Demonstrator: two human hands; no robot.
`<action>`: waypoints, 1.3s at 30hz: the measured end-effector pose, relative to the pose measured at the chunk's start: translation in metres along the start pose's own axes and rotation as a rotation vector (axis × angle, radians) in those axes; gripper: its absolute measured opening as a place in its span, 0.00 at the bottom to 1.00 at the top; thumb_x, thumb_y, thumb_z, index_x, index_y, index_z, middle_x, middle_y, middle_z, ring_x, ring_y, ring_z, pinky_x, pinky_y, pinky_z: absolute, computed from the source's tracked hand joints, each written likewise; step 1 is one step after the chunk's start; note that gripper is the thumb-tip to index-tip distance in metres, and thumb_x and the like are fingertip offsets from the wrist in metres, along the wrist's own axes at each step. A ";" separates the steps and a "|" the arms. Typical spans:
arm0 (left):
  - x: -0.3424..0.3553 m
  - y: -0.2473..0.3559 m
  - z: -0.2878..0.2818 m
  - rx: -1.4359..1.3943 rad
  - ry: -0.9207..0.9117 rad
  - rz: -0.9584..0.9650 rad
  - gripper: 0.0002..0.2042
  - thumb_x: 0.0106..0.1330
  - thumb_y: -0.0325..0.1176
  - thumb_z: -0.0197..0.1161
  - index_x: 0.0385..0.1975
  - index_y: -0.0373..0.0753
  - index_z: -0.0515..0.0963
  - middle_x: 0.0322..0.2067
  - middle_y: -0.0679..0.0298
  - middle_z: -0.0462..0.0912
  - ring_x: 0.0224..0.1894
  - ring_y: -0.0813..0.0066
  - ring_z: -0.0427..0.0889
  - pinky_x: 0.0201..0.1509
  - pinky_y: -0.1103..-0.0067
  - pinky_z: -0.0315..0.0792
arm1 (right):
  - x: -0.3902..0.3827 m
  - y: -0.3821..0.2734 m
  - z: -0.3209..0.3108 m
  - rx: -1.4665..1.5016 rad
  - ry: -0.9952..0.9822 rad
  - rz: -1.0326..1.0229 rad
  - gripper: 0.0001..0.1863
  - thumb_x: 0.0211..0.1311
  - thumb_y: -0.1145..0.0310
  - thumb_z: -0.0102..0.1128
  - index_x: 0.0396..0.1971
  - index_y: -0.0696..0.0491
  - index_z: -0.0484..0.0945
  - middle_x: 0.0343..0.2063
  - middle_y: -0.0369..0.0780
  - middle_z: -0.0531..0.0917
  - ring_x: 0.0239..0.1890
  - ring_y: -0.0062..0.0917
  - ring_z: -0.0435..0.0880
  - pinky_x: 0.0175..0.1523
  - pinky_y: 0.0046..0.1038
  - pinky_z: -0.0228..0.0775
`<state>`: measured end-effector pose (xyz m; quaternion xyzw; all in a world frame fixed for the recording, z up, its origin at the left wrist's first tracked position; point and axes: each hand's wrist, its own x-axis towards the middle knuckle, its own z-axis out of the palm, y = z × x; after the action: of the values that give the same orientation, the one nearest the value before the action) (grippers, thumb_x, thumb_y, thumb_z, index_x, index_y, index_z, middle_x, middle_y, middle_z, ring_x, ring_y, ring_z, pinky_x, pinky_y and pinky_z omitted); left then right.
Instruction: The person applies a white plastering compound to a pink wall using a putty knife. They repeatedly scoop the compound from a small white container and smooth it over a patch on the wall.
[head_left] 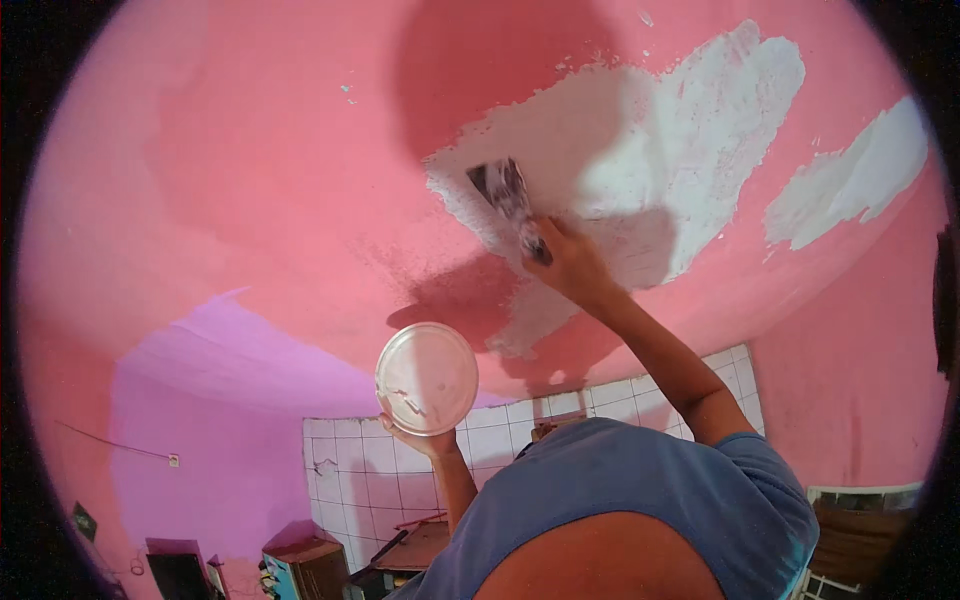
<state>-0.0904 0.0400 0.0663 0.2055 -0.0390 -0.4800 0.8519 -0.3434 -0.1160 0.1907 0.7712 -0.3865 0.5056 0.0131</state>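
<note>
My right hand [572,262] is closed round the handle of a putty knife [508,195] smeared with white. Its blade is at the left edge of a large white putty patch [690,130] on the pink wall [290,190]. Lower and to the left, my left hand [418,440] grips a round, pale plastic lid [428,378] from below. Small smears of putty lie on the lid's face. Most of the left hand's fingers are hidden behind the lid.
A second putty patch [850,180] lies to the far right. White tiles [380,490] line the wall below, beside a purple wall section [215,450] with a socket [174,461]. A cabinet [305,570] and a brown-topped table [415,548] stand low down.
</note>
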 end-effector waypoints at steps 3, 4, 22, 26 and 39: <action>0.003 0.004 -0.016 0.004 -0.009 -0.010 0.32 0.54 0.58 0.52 0.58 0.48 0.61 0.58 0.61 0.60 0.60 0.57 0.60 0.60 0.54 0.59 | -0.018 -0.001 0.003 0.076 -0.105 0.078 0.22 0.43 0.72 0.65 0.41 0.55 0.70 0.34 0.45 0.77 0.24 0.36 0.79 0.30 0.33 0.72; 0.004 0.003 -0.020 0.031 -0.022 -0.001 0.32 0.55 0.58 0.51 0.58 0.48 0.62 0.58 0.61 0.60 0.60 0.57 0.60 0.60 0.54 0.59 | -0.016 0.000 0.004 0.050 -0.082 0.032 0.22 0.43 0.72 0.65 0.41 0.55 0.70 0.34 0.45 0.77 0.23 0.36 0.78 0.29 0.33 0.72; 0.002 0.000 -0.012 0.057 0.000 0.026 0.30 0.60 0.58 0.44 0.59 0.47 0.60 0.59 0.59 0.59 0.60 0.56 0.59 0.60 0.53 0.57 | 0.020 -0.011 -0.021 0.030 -0.055 0.045 0.23 0.44 0.69 0.64 0.43 0.53 0.70 0.31 0.44 0.77 0.24 0.34 0.77 0.30 0.30 0.71; 0.002 0.000 -0.009 0.037 0.013 0.046 0.30 0.60 0.59 0.43 0.59 0.47 0.59 0.59 0.59 0.58 0.59 0.55 0.59 0.60 0.53 0.57 | 0.023 0.000 -0.017 -0.063 -0.045 0.041 0.23 0.44 0.69 0.65 0.43 0.54 0.70 0.34 0.43 0.77 0.24 0.35 0.77 0.31 0.30 0.71; -0.001 0.000 0.000 0.063 -0.027 0.047 0.31 0.57 0.58 0.46 0.58 0.48 0.60 0.58 0.60 0.60 0.59 0.57 0.60 0.58 0.54 0.60 | 0.025 -0.006 -0.021 0.058 -0.044 0.033 0.23 0.44 0.72 0.65 0.43 0.56 0.70 0.32 0.44 0.77 0.24 0.34 0.78 0.29 0.30 0.72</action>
<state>-0.0911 0.0406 0.0660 0.2248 -0.0706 -0.4613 0.8554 -0.3508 -0.1180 0.2228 0.7759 -0.3844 0.4996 -0.0263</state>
